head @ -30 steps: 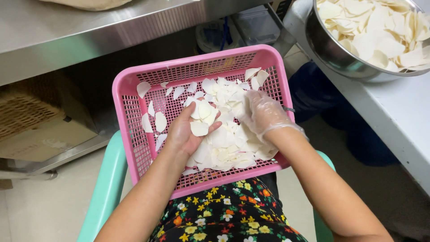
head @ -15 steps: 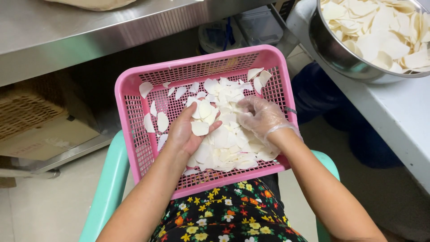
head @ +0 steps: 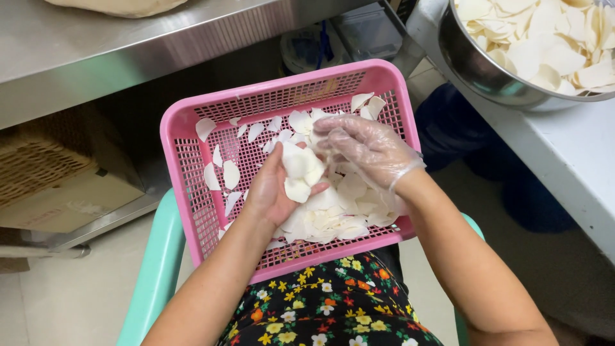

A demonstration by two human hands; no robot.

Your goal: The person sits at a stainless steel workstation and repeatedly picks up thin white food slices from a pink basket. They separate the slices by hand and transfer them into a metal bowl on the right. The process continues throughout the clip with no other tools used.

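A pink basket [head: 192, 186] rests on the person's lap, its long axis running from 7 to 1 o'clock. The bare left hand [head: 272, 192] lies cupped, palm up, holding a small stack of white slices [head: 300, 172]. The gloved right hand [head: 368, 150] hovers just at 2 o'clock of that stack, fingers loosely curled over it; whether it pinches a slice is hard to tell. More slices fill the basket at 5 o'clock. A steel bowl [head: 477, 67] of slices sits on the white table [head: 564, 160] at 2 o'clock.
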